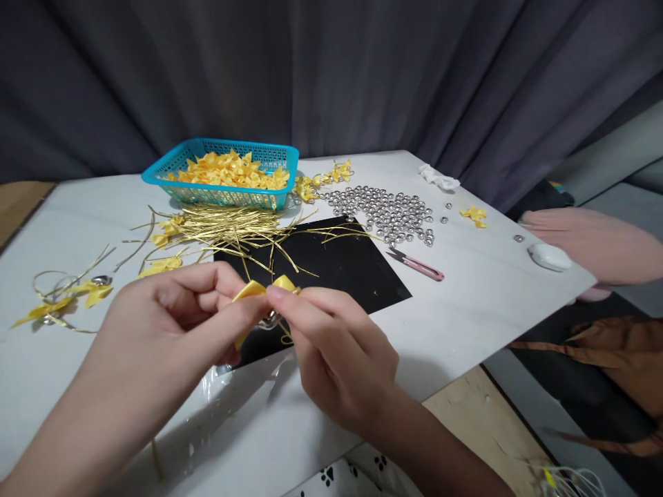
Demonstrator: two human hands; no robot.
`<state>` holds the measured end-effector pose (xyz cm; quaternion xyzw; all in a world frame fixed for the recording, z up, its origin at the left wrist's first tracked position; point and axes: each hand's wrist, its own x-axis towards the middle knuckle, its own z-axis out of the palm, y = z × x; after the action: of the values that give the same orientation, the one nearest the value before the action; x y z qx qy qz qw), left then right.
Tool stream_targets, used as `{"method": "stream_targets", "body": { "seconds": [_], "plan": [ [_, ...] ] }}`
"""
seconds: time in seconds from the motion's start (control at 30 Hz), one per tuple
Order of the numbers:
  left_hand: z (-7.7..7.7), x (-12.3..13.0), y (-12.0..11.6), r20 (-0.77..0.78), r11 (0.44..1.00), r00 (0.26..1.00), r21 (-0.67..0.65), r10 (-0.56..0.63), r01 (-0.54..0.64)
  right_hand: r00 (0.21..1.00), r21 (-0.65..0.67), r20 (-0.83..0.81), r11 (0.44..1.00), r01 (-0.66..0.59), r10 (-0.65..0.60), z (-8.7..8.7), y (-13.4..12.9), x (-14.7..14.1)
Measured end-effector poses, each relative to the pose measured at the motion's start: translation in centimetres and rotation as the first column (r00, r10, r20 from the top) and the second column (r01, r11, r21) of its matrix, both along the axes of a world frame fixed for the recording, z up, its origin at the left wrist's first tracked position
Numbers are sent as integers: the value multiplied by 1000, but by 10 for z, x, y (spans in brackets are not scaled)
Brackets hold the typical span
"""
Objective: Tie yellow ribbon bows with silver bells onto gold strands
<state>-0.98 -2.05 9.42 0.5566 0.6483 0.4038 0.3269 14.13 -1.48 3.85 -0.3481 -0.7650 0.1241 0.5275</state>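
Left hand (176,310): the left part of a yellow bow (251,288) is being pinched between thumb and index finger; the other fingers are being held curled.
Right hand (342,352): the right part of the same bow is being pinched at the thumb tip; the other fingers are being held folded toward the palm.
Workpiece position: the bow is being held between both hands, over the near part of the black sheet (336,266).
Fittings at workpiece: a silver bead (269,317) is showing just beneath the thumbs; a gold loop (286,338) is hanging below the right fingertips. How these are being joined to the bow cannot be told.
Gold strands (228,228): a loose heap is lying before the basket and is partly overlapping the black sheet.
Teal basket (207,185): a pile of yellow pieces (222,169) is being contained; the basket is standing toward the rear of the desk (481,304).
Silver pieces (398,214): a scattered group is resting right of the basket.
Pink-handled snips (417,265): the tool is lying right of the sheet, its blades pointing toward the silver pieces.
Bow-and-strand assemblies (67,304): these are resting at the left of the desk.
Crumpled white tissue (439,178): this is lying near the rear right edge.
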Motion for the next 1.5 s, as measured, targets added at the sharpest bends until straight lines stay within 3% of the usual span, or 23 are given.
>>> {"method": "stream_targets", "body": {
  "seconds": [0.1, 0.17, 0.37, 0.57, 0.73, 0.87, 1.23, 1.4, 1.5],
  "plan": [
    [-3, -2, 0, 29, 1000, 1000, -21, 6, -6, 995, 136, -82, 989, 62, -51, 1, 1, -3],
    [-6, -1, 0, 94, 999, 996, -40, 8, -4, 990, 141, -135, 988, 65, -46, 1, 2, -5],
    [-5, 10, 3, 362, 994, 932, -87, -24, 60, 974, 91, -225, 995, 28, -7, 1, 3, -6],
    [-6, 16, 1, 432, 992, 902, -116, 11, 43, 900, -102, -434, 995, 5, -49, 5, -2, -15],
    [-12, 14, 1, 348, 996, 937, -92, 21, 12, 867, -189, -494, 981, -34, -65, 4, -4, -20],
    [-18, 8, -2, 287, 997, 957, -74, 32, -11, 841, -183, -537, 982, -36, -69, 2, -6, -20],
    [-19, 1, 2, 231, 999, 973, -23, -29, 35, 810, -212, -584, 953, -215, 53, 0, -8, -14],
    [-23, 1, 7, 194, 1000, 981, -12, -23, 26, 885, -330, -466, 925, -191, 16, 6, 4, -7],
    [-24, 3, 9, 174, 997, 983, -32, -60, 66, 930, -332, -366, 932, -144, 13, 11, 13, -2]
  ]
}}
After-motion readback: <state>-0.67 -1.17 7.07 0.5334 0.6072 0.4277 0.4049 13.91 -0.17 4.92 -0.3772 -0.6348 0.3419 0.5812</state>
